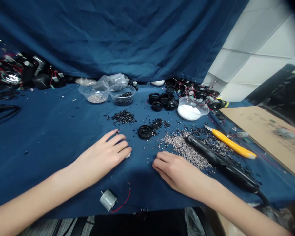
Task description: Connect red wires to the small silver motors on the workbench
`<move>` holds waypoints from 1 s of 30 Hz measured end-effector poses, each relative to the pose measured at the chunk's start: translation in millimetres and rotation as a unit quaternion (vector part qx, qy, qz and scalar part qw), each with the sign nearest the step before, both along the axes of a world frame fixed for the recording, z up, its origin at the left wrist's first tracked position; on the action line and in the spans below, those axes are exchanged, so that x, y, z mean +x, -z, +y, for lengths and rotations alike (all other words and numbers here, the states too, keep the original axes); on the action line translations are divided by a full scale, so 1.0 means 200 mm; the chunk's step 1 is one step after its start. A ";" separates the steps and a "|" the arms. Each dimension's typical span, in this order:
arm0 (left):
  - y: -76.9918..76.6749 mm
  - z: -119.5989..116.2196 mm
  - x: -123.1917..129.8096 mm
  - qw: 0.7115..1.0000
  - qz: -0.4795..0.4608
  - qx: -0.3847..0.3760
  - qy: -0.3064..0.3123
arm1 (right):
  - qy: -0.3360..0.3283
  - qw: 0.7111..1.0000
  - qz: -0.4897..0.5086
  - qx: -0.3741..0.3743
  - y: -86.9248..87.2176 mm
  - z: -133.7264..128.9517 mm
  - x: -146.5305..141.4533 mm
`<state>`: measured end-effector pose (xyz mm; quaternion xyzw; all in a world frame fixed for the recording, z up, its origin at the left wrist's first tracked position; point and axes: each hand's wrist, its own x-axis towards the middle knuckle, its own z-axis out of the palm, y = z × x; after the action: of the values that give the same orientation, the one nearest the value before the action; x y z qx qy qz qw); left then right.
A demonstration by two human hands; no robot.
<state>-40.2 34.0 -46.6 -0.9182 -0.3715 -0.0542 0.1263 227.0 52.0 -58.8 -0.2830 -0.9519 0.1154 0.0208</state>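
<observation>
- Fingers of the left hand curve low over the cloth, tips at a small silver part, lower centre of the frame; the part is mostly hidden, and whether it is gripped or only touched cannot be told.
- Right hand half open, fingers loosely bent against the cloth, nothing visibly held; a heap of silver pins lies just beside it.
- Risk: a sideways sweep of the right hand could scatter those pins further into the black pieces.
- Risk: a black soldering iron, by its look, lies across the pins at right; if hot, it could scorch the cloth, and a snagged cord could drag it.
- Risk: a silver DC motor sits close to the front edge, lower centre; a tug on its red wire could pull it off.
- Yellow utility knife lies just beyond the iron.
- Surface: blue cloth covers the table. Along the back are clear plastic bowls of silver pins, black pieces and white granules, plus black wheels.
- Room: blue curtain behind; white panels upper right; cardboard sheet at right.
</observation>
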 end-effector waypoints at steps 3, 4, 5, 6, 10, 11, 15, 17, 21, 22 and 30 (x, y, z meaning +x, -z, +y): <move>0.00 0.06 -0.08 0.997 -0.034 -0.066 -0.026 | 0.037 0.999 -0.002 0.011 0.02 0.01 0.13; -0.01 0.06 -0.12 0.993 -0.064 -0.091 -0.040 | 0.047 0.999 0.007 0.014 0.02 0.01 0.16; -0.02 0.06 -0.16 0.987 -0.101 -0.110 -0.053 | 0.056 0.998 0.021 0.019 0.02 0.01 0.19; -0.02 0.06 -0.20 0.980 -0.142 -0.125 -0.069 | 0.064 0.997 0.042 0.025 0.03 0.00 0.21; -0.04 0.02 -0.31 0.928 -0.292 -0.177 -0.151 | 0.050 0.989 0.122 0.060 0.04 -0.07 0.18; -0.05 0.01 -0.32 0.910 -0.317 -0.202 -0.176 | 0.025 0.990 0.123 0.064 0.05 -0.09 0.16; -0.06 -0.01 -0.34 0.830 -0.399 -0.300 -0.249 | -0.047 0.989 0.102 0.100 0.12 -0.12 0.18; -0.06 -0.01 -0.36 0.786 -0.453 -0.346 -0.241 | -0.035 0.985 0.104 0.133 0.15 -0.09 0.26; -0.04 -0.01 -0.39 0.610 -0.608 -0.474 -0.182 | 0.021 0.974 0.122 0.191 0.15 -0.02 0.39; -0.03 -0.01 -0.39 0.552 -0.642 -0.506 -0.165 | 0.031 0.969 0.141 0.202 0.14 -0.01 0.38; -0.07 -0.02 -0.20 0.335 -0.684 -0.640 -0.103 | -0.069 0.984 0.075 0.144 0.10 -0.06 -0.05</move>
<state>-79.5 30.2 -32.2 -0.3128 -0.3401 -0.3952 -0.7939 217.1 40.6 -79.2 -0.2013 -0.9716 -0.0007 0.1244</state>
